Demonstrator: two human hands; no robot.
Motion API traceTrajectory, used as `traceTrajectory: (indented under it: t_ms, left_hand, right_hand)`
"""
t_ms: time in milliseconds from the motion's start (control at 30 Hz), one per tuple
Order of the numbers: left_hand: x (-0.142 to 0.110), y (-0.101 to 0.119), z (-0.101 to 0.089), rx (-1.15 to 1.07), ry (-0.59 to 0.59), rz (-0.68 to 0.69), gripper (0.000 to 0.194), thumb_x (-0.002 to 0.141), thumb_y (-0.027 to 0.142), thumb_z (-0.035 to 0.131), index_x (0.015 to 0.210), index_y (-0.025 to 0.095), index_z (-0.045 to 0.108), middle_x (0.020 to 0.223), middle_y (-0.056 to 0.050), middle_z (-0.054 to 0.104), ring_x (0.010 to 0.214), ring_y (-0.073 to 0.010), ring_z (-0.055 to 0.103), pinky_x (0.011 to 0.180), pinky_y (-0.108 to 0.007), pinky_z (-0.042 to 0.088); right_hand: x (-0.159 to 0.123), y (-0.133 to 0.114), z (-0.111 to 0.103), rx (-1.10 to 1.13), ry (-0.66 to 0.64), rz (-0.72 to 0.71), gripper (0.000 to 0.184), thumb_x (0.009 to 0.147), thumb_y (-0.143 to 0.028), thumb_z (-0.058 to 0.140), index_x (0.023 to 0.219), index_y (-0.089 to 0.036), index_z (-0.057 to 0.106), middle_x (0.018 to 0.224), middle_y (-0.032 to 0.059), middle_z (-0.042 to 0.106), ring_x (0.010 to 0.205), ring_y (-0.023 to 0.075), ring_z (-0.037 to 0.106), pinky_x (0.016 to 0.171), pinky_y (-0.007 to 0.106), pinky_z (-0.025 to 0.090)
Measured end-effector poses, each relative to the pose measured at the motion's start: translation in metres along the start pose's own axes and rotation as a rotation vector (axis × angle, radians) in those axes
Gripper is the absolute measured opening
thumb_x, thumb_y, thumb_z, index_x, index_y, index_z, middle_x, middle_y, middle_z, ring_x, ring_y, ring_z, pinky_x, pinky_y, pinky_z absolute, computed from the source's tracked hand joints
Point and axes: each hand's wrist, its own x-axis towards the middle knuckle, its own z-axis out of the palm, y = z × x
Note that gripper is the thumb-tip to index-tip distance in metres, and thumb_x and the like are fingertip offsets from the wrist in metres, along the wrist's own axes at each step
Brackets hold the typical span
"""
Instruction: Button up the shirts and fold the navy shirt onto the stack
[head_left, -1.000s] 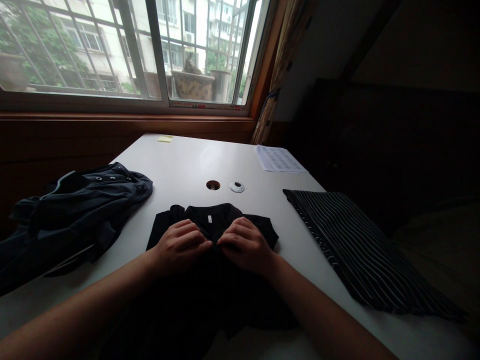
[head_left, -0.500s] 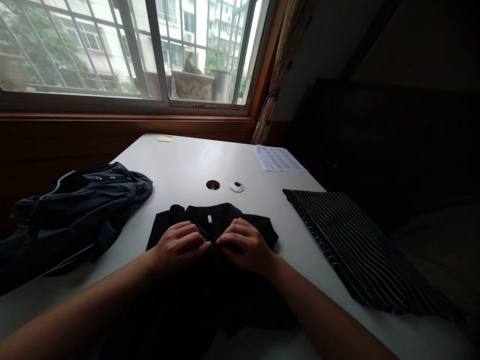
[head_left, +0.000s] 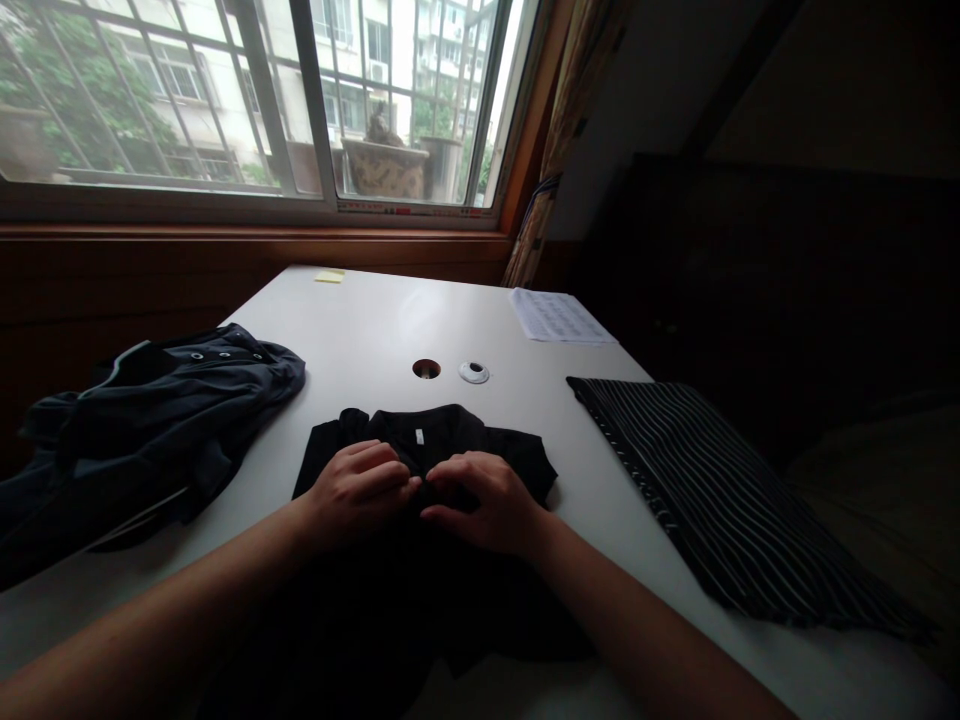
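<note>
A black shirt (head_left: 450,600) lies spread before me, its collar at the far side with a small white label (head_left: 419,437) inside the neck. My left hand (head_left: 364,490) is closed in a pinch on the shirt front just below the collar. Close beside it, my right hand (head_left: 484,500) rests over the same front edge with thumb and fingers apart, its fingertips almost meeting the left ones. Dark cloth hides any small detail between the fingertips.
On the white table (head_left: 375,320), a dark navy garment (head_left: 172,410) lies crumpled at left and a striped black cloth (head_left: 705,490) lies at right. Behind are a cable hole (head_left: 427,369), its white cover (head_left: 474,373), printed papers (head_left: 561,316) and a yellow note (head_left: 330,276).
My right hand has opened, its thumb parting from its fingers, and shifted slightly left toward my left hand. The left hand keeps its pinch almost in place.
</note>
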Motion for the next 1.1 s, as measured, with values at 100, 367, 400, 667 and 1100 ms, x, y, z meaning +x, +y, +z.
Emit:
traceTrajectory:
  t_ms: [100, 367, 400, 667, 1100]
  left_hand:
    - [-0.0052, -0.0011, 0.0024, -0.073, 0.013, -0.098, 0.009, 0.09, 0.013, 0.064, 0.085, 0.018, 0.058, 0.072, 0.001, 0.064, 0.064, -0.0118, 0.058, 0.056, -0.026, 0.046]
    - [-0.007, -0.0039, 0.0009, -0.056, -0.035, -0.08, 0.009, 0.093, 0.015, 0.059, 0.1, 0.017, 0.064, 0.097, -0.007, 0.074, 0.073, -0.0144, 0.067, 0.061, -0.026, 0.054]
    - [-0.007, -0.0044, 0.0007, -0.034, -0.052, -0.055, 0.009, 0.093, 0.014, 0.057, 0.098, 0.017, 0.064, 0.1, -0.008, 0.074, 0.075, -0.0151, 0.067, 0.062, -0.027, 0.055]
    - [-0.0063, -0.0047, -0.001, 0.021, -0.084, -0.007, 0.006, 0.092, 0.012, 0.058, 0.093, 0.016, 0.062, 0.105, -0.007, 0.074, 0.078, -0.0161, 0.065, 0.063, -0.029, 0.054]
    - [-0.011, -0.0024, 0.0017, -0.029, -0.08, -0.031, 0.005, 0.091, 0.012, 0.059, 0.094, 0.014, 0.063, 0.096, -0.006, 0.074, 0.072, -0.0145, 0.068, 0.06, -0.026, 0.055]
  right_hand:
    - [0.0011, -0.0014, 0.0, 0.018, 0.008, -0.013, 0.024, 0.089, -0.036, 0.071, 0.104, -0.02, 0.061, 0.08, 0.0019, 0.069, 0.07, 0.0148, 0.065, 0.067, 0.029, 0.052]
    - [-0.0027, 0.0068, 0.0022, 0.041, 0.052, -0.028, 0.011, 0.094, -0.015, 0.059, 0.101, -0.021, 0.065, 0.094, 0.0051, 0.072, 0.081, 0.0146, 0.068, 0.073, 0.028, 0.057]
    - [-0.0028, 0.0071, 0.0027, 0.034, 0.056, -0.03, 0.01, 0.094, -0.016, 0.06, 0.101, -0.021, 0.065, 0.093, 0.0049, 0.072, 0.08, 0.0144, 0.068, 0.072, 0.028, 0.057]
    - [-0.0014, 0.0051, 0.0033, -0.032, 0.068, -0.031, 0.011, 0.094, -0.016, 0.061, 0.103, -0.021, 0.063, 0.091, 0.0036, 0.072, 0.074, 0.012, 0.067, 0.065, 0.023, 0.055]
    - [0.0034, -0.002, 0.0004, -0.008, 0.044, -0.105, 0.009, 0.092, -0.014, 0.063, 0.098, -0.019, 0.064, 0.086, 0.0052, 0.07, 0.076, 0.0149, 0.065, 0.069, 0.028, 0.055]
